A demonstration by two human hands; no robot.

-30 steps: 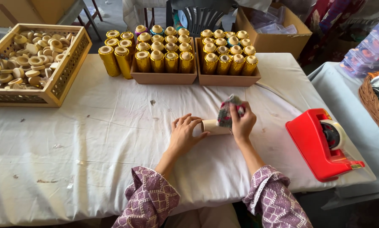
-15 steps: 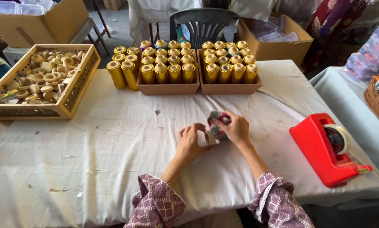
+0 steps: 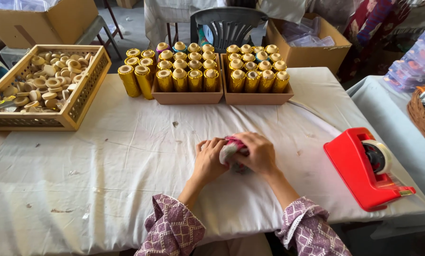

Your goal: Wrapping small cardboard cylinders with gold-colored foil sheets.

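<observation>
Both my hands meet at the middle of the white-clothed table. My left hand and my right hand are closed around a small cream spool wrapped in a multicoloured pink and white cloth. The hands hide most of the spool. Purple patterned sleeves cover my forearms.
Two shallow trays of gold thread spools stand at the back, with several loose gold spools to their left. A wooden crate of cream discs sits far left. A red tape dispenser stands at right. Cardboard boxes and a chair lie beyond.
My hands have closed tighter together over the spool and cloth, which showed more between them earlier. The camera view has shifted closer to the table.
</observation>
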